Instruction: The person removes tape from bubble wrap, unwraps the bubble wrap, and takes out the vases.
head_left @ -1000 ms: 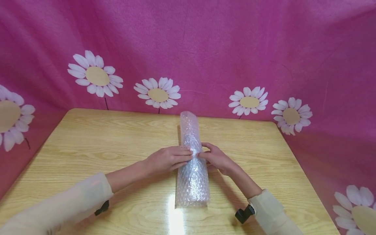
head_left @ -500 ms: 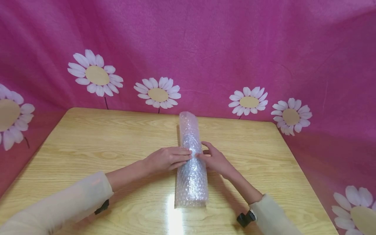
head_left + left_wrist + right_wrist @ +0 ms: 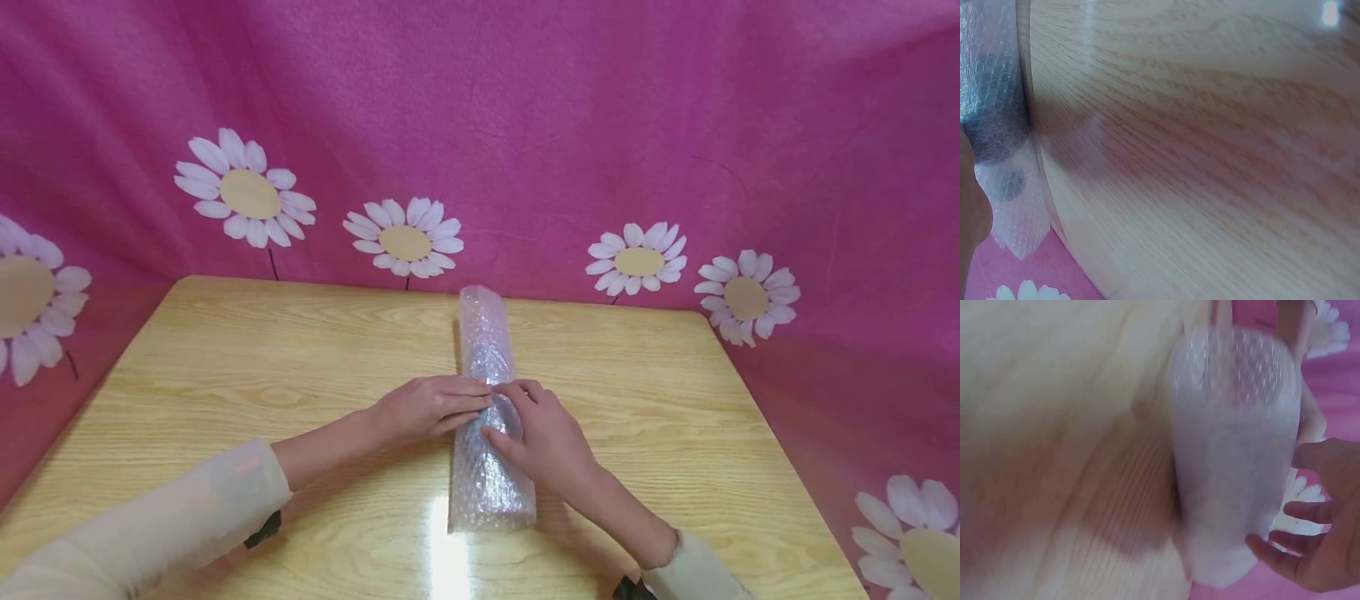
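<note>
A tube-shaped bubble-wrap bundle lies lengthwise on the wooden table, pointing away from me. Through its clear plastic a darker shape shows in the left wrist view, too blurred to name. My left hand comes in from the left, its nearly straight fingers resting on top of the bundle around its middle. From the right, my right hand reaches over the bundle, fingertips by the left fingertips and thumb nearer to me. The right wrist view shows that hand's fingers spread and loosely bent beside the wrap.
The light wooden table extends to both sides of the bundle. A pink cloth printed with white daisies hangs behind it and at the sides. Glare shines on the table near its front.
My right hand has shifted from the bundle's right side to over its top, its thumb moving nearer to me. The left hand and the bundle have hardly moved.
</note>
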### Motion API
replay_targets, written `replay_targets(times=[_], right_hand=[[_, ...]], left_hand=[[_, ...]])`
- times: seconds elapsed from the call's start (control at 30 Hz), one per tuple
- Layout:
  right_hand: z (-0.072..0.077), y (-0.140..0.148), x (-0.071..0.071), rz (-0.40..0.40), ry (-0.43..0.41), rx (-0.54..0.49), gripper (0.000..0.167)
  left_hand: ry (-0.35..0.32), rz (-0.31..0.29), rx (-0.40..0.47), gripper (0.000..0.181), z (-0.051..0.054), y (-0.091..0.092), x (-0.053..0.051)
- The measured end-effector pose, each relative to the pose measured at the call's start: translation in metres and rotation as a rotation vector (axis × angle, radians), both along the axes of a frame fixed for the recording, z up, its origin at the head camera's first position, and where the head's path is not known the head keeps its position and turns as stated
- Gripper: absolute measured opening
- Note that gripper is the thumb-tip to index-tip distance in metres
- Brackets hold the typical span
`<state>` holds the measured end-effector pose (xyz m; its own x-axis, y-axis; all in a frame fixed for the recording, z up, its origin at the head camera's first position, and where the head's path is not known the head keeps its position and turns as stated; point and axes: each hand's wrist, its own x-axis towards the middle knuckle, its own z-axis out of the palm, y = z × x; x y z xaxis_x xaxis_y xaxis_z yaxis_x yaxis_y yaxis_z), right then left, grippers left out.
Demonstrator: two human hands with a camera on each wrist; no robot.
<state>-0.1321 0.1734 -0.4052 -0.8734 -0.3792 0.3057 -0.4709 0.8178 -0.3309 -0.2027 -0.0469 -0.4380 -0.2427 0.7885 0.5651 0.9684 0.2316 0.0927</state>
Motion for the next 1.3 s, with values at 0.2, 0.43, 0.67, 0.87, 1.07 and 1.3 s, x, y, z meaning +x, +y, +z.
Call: replay_targets(times=[0.2,0.43,0.67,0.87,1.07,1.3], right_hand=[[0.003,-0.007,0.018,-0.007,-0.072,0.113,0.078],[0.003,-0.007,0.021,0.017,-0.088,0.16,0.077],[0.005,-0.003,0.02,0.076,-0.038,0.148,0.064],[0.005,-0.002,0.018,0.138,0.134,0.217,0.048],[0.007,-0.006,0.022,0.131,0.266,0.311,0.028],[0.007,-0.008,0.022,0.153,0.369,0.406,0.014]], left_hand=[[-0.027,0.0,-0.009,0.033,-0.001,-0.001,0.002],[-0.034,-0.002,0.007,0.035,-0.003,-0.002,0.003],[-0.036,-0.002,0.011,0.033,-0.002,-0.002,0.003],[-0.041,0.005,0.009,0.034,-0.003,-0.001,0.002],[-0.085,0.018,-0.012,0.036,-0.002,-0.001,0.001],[-0.101,0.022,-0.048,0.037,0.002,0.0,0.002]])
